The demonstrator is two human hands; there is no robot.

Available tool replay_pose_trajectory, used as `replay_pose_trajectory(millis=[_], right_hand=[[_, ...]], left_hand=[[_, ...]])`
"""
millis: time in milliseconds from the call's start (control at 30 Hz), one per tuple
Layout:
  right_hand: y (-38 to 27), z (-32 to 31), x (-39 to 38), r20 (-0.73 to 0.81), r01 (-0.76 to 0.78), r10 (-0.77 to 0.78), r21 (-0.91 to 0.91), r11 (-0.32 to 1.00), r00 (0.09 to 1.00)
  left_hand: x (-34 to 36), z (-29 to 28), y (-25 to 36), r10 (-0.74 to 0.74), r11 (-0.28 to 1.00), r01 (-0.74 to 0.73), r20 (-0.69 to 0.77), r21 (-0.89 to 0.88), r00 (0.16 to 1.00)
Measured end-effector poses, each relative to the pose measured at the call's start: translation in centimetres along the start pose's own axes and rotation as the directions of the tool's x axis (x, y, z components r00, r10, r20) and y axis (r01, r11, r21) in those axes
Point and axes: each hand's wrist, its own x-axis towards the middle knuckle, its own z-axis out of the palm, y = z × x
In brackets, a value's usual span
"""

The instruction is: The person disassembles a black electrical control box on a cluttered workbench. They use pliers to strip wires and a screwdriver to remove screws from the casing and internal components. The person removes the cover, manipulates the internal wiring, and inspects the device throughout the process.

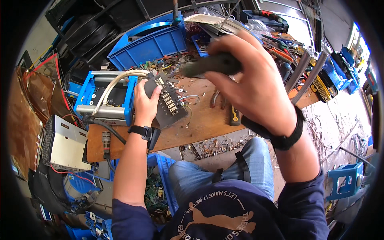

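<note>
I have a dark circuit board (168,100) pinned with my left hand (146,102): the fingers lie over its left edge and press it against the wooden worktop (200,126). The board sits tilted, a row of pale rectangular components running down its middle, just right of a blue-framed metal unit (105,98) with a pale cable looping over it. My right hand (256,86) is raised above the board's far end, its grip clenched around the dark handle of a tool (212,65); the working tip is blurred, so I cannot tell what kind of tool it is.

As I judge it, I am in the middle of stripping parts off the board. The next move calls for bringing the tip down squarely on a component while my left hand keeps the board from skating.

The worktop is scarred and littered with wire offcuts and small scraps. Pliers (218,98) lie just beyond the board, and a yellow-and-black handled tool (235,116) lies under my right wrist. At the far side stands a blue plastic crate (150,46), with more tools piled to the far right. To the near left sits a grey metal casing (66,142), and below the worktop a blue bin (160,188) holds green board scrap. The floor at right is strewn with debris.
</note>
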Motion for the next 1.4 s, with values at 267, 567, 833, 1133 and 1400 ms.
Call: replay_pose_trajectory(millis=[267, 567, 833, 1133, 1400], right_hand=[[1.3, -0.6, -8.4, -0.032, -0.254, 0.259, 0.116, 0.96, 0.965], [1.4, 2.1, -15.1, 0.137, -0.253, 0.227, 0.217, 0.943, 0.964], [2.0, 8.0, -16.9, 0.071, -0.341, 0.338, 0.334, 0.878, 0.939], [2.6, 8.9, -17.2, 0.073, -0.433, 0.427, 0.178, 0.884, 0.902], [3.4, 7.8, -17.3, 0.092, -0.454, 0.447, 0.075, 0.888, 0.89]], left_hand=[[1.1, 0.6, -3.5, -0.142, 0.99, 0.141, -0.013, -0.024, 0.99], [1.5, -0.1, -5.1, -0.243, 0.968, 0.247, 0.082, -0.035, 0.966], [1.4, 0.3, -5.9, -0.261, 0.964, 0.264, 0.06, -0.041, 0.963], [1.5, 0.5, -6.1, -0.246, 0.966, 0.251, 0.076, -0.057, 0.966], [1.0, -0.2, -6.6, -0.248, 0.966, 0.25, 0.039, -0.065, 0.968]])
